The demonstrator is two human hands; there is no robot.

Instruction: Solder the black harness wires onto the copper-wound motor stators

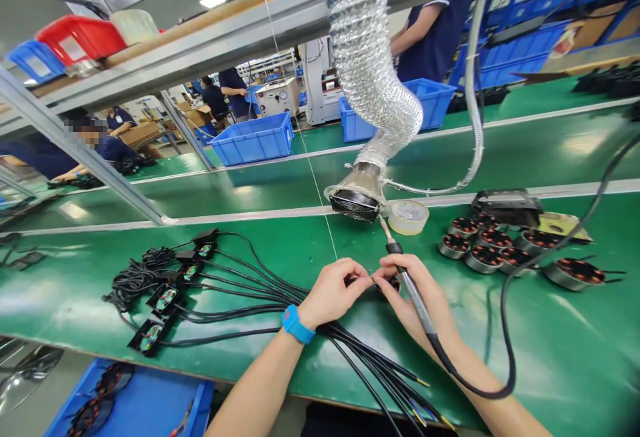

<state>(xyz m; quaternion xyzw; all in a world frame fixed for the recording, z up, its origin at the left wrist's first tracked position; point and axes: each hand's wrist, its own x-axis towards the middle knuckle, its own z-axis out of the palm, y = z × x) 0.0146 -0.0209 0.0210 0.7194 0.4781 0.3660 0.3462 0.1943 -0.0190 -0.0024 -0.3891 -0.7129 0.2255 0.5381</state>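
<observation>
My left hand (337, 292), with a blue band at its wrist, is closed in a pinch near the middle of the green bench. Its fingertips meet those of my right hand (413, 290); what they pinch is too small to tell. A soldering iron (415, 300) lies in my right hand, its tip pointing up beneath the black fume hood (356, 202). A dark round part (395, 283) is partly hidden behind my right fingers. Black cables (250, 287) run under my left wrist, from open black housings (166, 298) at the left to stripped ends at the bench's front edge.
Several copper-wound motor parts (487, 257) stand at the right, near a roll of clear tape (407, 215). A thin wire hangs down to the bench. Blue bins (253, 140) and other people are behind; a blue tray (145, 400) is lower left.
</observation>
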